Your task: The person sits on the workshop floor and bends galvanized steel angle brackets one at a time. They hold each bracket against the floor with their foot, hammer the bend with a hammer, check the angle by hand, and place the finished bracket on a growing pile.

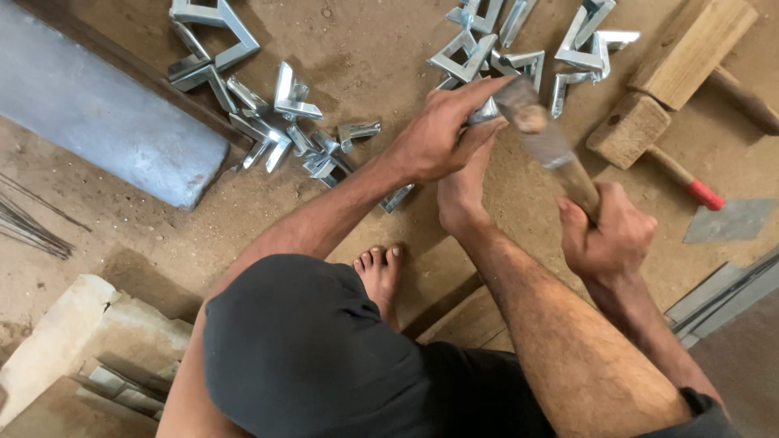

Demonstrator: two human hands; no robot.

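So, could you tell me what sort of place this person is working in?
Probably an informal metal workshop with floor-level work. The right hand grips a hammer over a bracket the left hand steadies; piles of angled metal brackets and a wooden mallet lie on the dirt floor.

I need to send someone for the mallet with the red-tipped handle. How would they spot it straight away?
Look to the sandy floor right of the person's hammering right hand. Two wooden mallets lie there beyond the scattered metal brackets. Take the smaller mallet, nearer the hand: only its handle ends in a red tip; the larger mallet has a plain handle.
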